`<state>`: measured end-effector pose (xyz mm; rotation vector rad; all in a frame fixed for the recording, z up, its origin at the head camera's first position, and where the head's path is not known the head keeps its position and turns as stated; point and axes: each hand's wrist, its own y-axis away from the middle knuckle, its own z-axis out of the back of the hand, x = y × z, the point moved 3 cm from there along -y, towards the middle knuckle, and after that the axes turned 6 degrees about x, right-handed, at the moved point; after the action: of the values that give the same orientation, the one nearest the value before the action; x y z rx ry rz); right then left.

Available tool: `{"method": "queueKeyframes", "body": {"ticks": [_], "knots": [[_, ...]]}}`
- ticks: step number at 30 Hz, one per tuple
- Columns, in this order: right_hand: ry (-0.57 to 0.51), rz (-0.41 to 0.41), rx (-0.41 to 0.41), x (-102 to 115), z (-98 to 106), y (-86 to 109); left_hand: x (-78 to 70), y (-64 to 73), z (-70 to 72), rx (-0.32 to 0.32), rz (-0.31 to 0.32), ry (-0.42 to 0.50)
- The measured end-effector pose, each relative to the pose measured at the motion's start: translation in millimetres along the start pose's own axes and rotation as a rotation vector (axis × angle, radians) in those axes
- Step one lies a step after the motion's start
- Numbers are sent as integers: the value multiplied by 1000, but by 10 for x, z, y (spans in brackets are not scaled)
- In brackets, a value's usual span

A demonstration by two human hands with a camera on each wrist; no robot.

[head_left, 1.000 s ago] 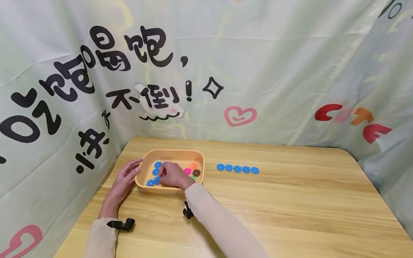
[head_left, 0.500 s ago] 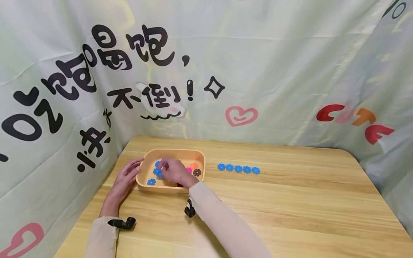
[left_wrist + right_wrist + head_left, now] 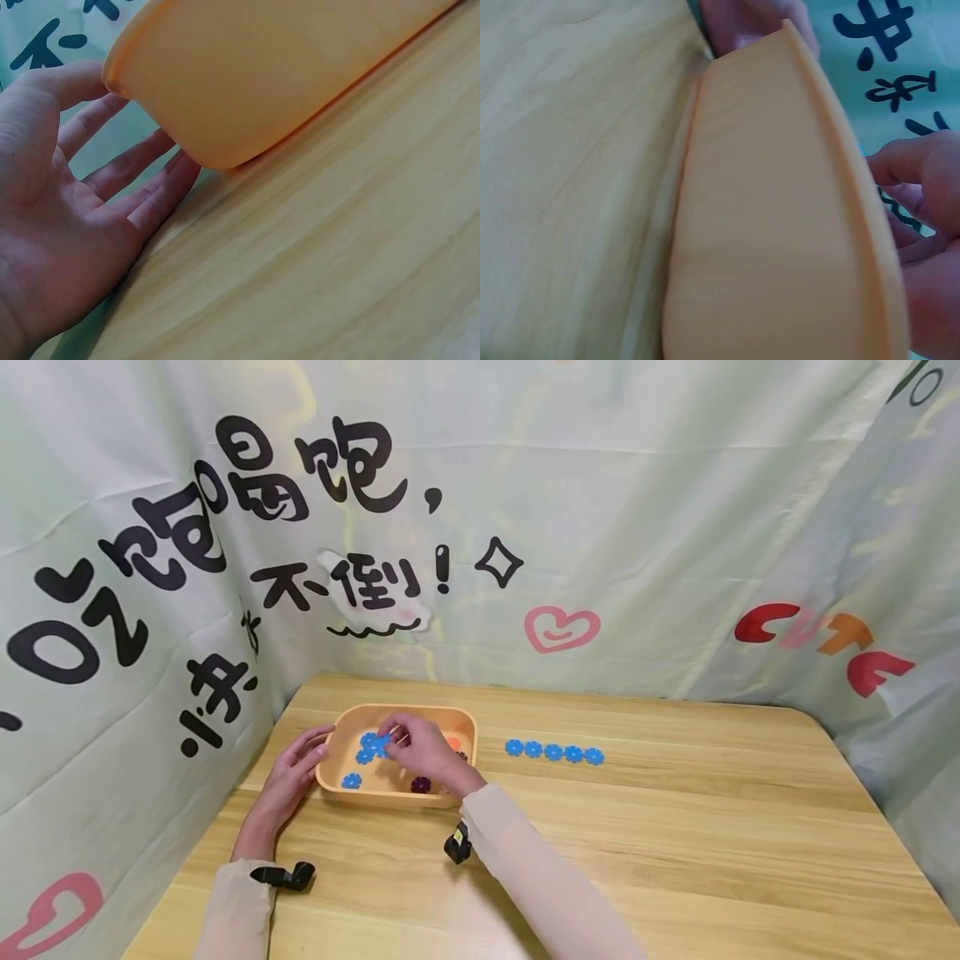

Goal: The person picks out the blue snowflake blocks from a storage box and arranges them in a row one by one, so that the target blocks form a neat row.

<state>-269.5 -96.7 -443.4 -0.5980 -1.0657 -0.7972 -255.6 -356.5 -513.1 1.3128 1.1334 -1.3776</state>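
Note:
An orange plastic basin (image 3: 397,797) stands on the table in the head view, with several blue notched snowflake discs (image 3: 351,781) in its left part. My right hand (image 3: 423,750) is over the basin and pinches a blue snowflake disc (image 3: 384,739) between thumb and forefinger, just above the others. In the right wrist view the basin's wall hides most of that disc. My left hand (image 3: 292,772) rests at the basin's left end, thumb at the rim and fairly straight fingers against the outside wall, as the left wrist view (image 3: 82,202) shows.
A row of several blue discs (image 3: 553,752) lies on the wooden table (image 3: 675,827) right of the basin. A dark purple disc (image 3: 421,785) and an orange disc (image 3: 453,744) are in the basin, partly near my right wrist. A printed curtain (image 3: 637,568) stands behind the table.
My right hand has moved slightly right and up inside the basin, and the blue discs near its fingertips have shifted. The dark purple disc has come into view. My left hand stays put.

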Motion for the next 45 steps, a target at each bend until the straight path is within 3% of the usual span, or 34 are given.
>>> {"method": "queueKeyframes", "body": {"ticks": [4,9,12,18,26,33,45], "knots": [[-16,8,-13,64,78,85,-9,0,-4,-4,5,-2],[-154,5,-23,123,159,204,0,-1,-4,0,0,7],[-183,34,-31,141,219,281,9,2,-6,3,-3,8],[-161,94,-52,163,343,423,14,6,0,2,4,4],[-134,40,-61,180,462,611,10,25,6,11,-11,2],[-54,41,-103,170,606,786,0,26,-3,3,-18,7],[-88,58,-198,73,885,1093,-11,23,-35,-1,-10,-1]]}}
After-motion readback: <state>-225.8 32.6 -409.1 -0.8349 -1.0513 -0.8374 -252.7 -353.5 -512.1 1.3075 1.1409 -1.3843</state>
